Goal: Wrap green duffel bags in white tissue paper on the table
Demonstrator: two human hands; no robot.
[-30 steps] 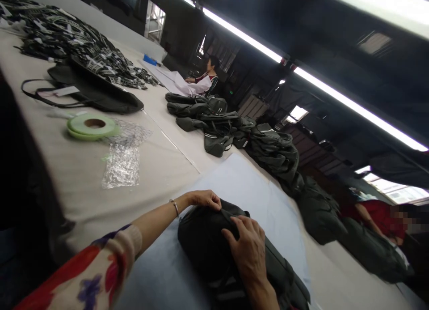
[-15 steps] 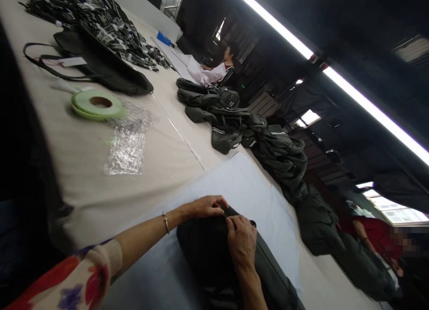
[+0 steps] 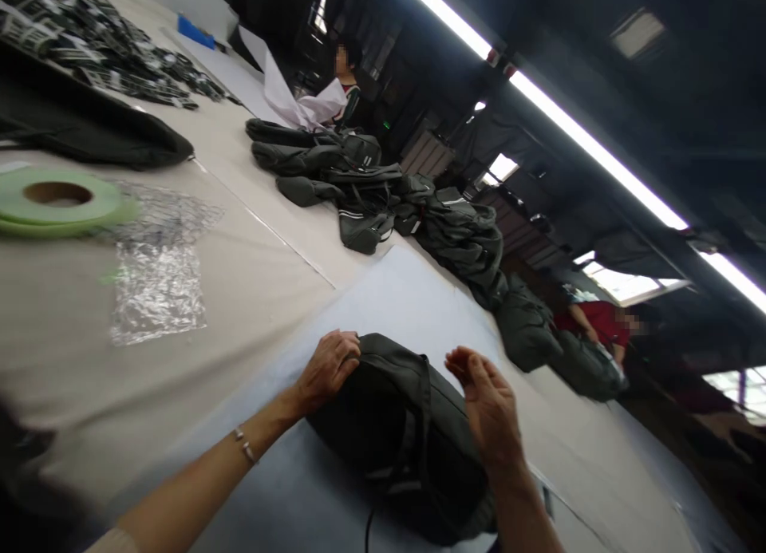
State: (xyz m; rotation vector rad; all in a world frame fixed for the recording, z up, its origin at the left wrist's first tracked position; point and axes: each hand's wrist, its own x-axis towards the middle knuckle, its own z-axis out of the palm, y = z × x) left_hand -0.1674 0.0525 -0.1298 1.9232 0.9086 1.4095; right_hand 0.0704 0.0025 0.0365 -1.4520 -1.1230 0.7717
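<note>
A dark green-grey bag with straps and light stripes lies on a pale blue sheet in front of me. My left hand, a bracelet on its wrist, grips the bag's upper left end with fingers bent over the edge. Raised just off the bag's right side, my right hand has its fingers curled toward the thumb. Whether something small sits between those fingertips cannot be made out.
Left on the table are green tape rolls, clear plastic packaging, a long dark bag and patterned straps. Dark bags line the far edge. Two people are beyond, one in red.
My right hand has lifted off the bag and moved right. My left hand has shifted to the bag's left end. The bag now shows its straps and stripes. The view has swung right.
</note>
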